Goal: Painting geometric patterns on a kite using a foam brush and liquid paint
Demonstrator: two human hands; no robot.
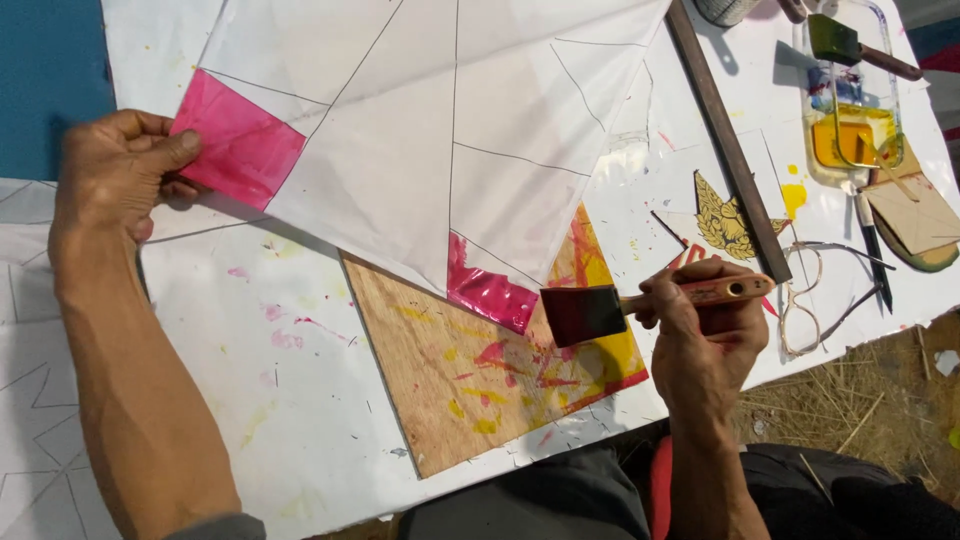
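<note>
White paper hides part of the board beneath.

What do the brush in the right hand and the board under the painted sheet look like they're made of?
The brush in the right hand seems to be dark foam on a pale wooden handle, matte and paint-smeared. The board looks like bare plywood: tan grain shows under yellow and pink stains. The sheet looks like thin paper, glossy where wet pink.

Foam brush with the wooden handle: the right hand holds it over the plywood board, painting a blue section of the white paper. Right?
Not quite. In the head view the section by the foam brush in the right hand is pink, not blue.
</note>
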